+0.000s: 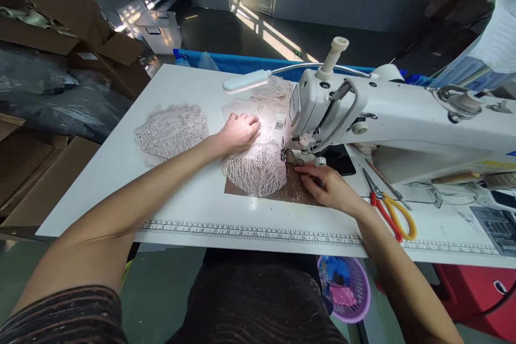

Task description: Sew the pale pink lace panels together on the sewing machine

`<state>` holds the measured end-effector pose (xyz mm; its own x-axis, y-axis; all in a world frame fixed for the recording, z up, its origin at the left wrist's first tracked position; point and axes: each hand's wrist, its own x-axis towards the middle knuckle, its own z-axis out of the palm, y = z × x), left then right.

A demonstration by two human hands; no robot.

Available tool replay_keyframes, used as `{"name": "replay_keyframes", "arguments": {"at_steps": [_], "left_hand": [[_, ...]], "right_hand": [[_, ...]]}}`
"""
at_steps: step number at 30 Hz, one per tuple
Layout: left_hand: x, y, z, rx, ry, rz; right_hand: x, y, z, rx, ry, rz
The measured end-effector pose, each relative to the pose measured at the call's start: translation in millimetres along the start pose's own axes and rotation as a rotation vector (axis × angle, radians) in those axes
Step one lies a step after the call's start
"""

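Note:
A pale pink lace piece (258, 169) lies under the needle area of a white sewing machine (318, 102). My left hand (239, 131) rests on this lace, palm down, fingers slightly bent and apart. To the right of the presser foot (284, 156), my right hand (326, 185) is closed in a pinch beside small metal loops. Whatever is between its fingertips is too small to make out. Part of the lace covers a brown metal plate (300, 193). Another lace piece (171, 131) lies apart on the left of the white table (113, 183).
Scissors (393, 212) with red and yellow handles lie right of my right hand. A black phone-like slab (341, 160) sits behind it. A lamp head (246, 81) hangs over the lace. A printed ruler (258, 234) runs along the front edge; a purple basket (365, 293) stands below.

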<state>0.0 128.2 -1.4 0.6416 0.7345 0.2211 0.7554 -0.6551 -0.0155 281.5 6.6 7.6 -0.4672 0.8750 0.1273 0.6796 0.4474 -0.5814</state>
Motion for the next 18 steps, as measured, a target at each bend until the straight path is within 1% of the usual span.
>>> {"name": "replay_keyframes", "arguments": {"at_steps": [2, 4, 5, 6, 8, 10, 11, 12, 13, 14, 16, 18], "left_hand": [[-4.0, -1.2, 0.4, 0.007, 0.006, 0.018], [-8.5, -1.4, 0.2, -0.039, 0.019, 0.051], [-10.6, -1.6, -0.3, -0.066, 0.038, 0.061], [-12.5, -1.9, -1.0, -0.087, 0.064, 0.065], [-16.1, -2.0, -3.4, -0.112, 0.111, 0.062], [-19.9, 0.5, -7.0, -0.123, 0.149, 0.064], [-22.2, 3.3, -9.2, -0.129, 0.167, 0.073], [-24.8, 7.5, -11.5, -0.142, 0.183, 0.093], [-27.8, 12.9, -13.8, -0.161, 0.199, 0.124], [-31.3, 19.4, -16.1, -0.182, 0.209, 0.168], [-39.7, 34.5, -19.8, -0.240, 0.202, 0.299], [-49.0, 49.7, -21.4, -0.305, 0.158, 0.466]], "right_hand": [[-9.6, -6.0, -11.1, -0.008, 0.040, -0.064], [-23.7, -9.4, -25.7, 0.008, 0.149, -0.127], [-32.0, -9.1, -34.2, 0.016, 0.231, -0.154], [-40.7, -7.0, -43.2, 0.004, 0.338, -0.156], [-57.2, 2.1, -61.5, -0.088, 0.611, -0.148], [-69.8, 14.8, -76.5, -0.184, 0.836, -0.028], [-74.0, 20.9, -81.3, -0.163, 0.929, 0.019], [-76.6, 25.8, -83.8, -0.133, 0.966, 0.054], [-77.6, 29.1, -83.6, -0.110, 0.990, 0.055], [-77.2, 30.3, -80.9, -0.099, 0.987, 0.042], [-72.8, 26.4, -69.3, -0.123, 0.920, -0.022], [-64.6, 15.9, -53.2, -0.145, 0.789, -0.092]]}}
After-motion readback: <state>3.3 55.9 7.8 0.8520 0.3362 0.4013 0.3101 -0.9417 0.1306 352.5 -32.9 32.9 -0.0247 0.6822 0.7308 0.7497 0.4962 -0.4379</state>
